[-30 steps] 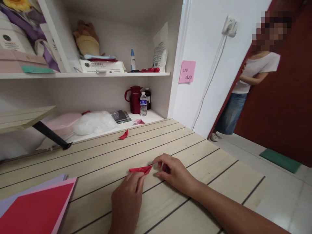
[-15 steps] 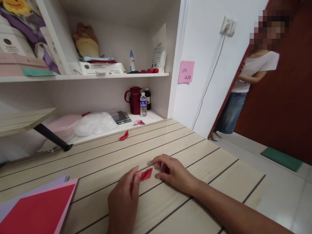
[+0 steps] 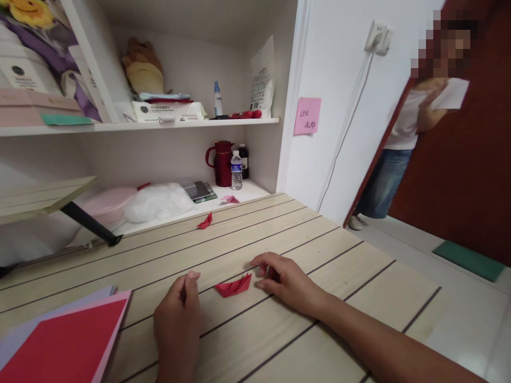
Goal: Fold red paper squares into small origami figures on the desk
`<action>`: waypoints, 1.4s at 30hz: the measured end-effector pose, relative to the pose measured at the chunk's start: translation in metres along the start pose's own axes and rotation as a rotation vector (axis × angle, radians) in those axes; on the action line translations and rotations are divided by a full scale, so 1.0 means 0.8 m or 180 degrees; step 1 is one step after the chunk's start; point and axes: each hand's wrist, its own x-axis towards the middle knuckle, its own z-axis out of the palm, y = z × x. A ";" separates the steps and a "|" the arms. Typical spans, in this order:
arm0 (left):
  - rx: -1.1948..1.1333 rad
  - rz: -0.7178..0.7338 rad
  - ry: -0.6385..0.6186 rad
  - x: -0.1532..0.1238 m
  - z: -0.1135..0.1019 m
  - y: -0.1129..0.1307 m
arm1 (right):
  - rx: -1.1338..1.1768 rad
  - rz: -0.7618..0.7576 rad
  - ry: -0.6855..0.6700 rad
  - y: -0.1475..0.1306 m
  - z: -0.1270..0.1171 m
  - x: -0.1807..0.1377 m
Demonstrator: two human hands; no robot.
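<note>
A small red folded paper [image 3: 233, 287] lies on the pale wooden slatted table [image 3: 279, 229]. My right hand [image 3: 285, 279] rests on the table to its right, fingers curled, with fingertips pinching the paper's right tip. My left hand [image 3: 178, 319] sits to the left of the paper, apart from it, with fingers curled in, thumb against the forefinger and nothing in them.
A stack of red, pink and lilac sheets [image 3: 59, 340] lies at the near left. Two more folded pieces, red [image 3: 205, 221] and pink [image 3: 229, 199], lie by the shelf. The shelf holds a red jug [image 3: 221, 162], bottles and bags. A person [image 3: 403, 143] stands in the doorway at the right.
My left hand has let go of the red folded paper and drawn back to the left. The paper now lies flat on the table. The person in the doorway raised an arm.
</note>
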 end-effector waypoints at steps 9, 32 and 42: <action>0.0370 0.0128 -0.0286 -0.004 0.001 0.003 | 0.0071 0.0067 -0.0052 0.000 0.001 0.001; -0.0043 0.1385 -0.0823 -0.014 0.048 -0.030 | 0.0187 -0.0312 -0.0121 -0.019 0.020 0.003; -0.2581 0.0017 -0.1415 -0.022 0.050 -0.012 | 0.0122 -0.0928 0.0476 -0.025 0.014 -0.001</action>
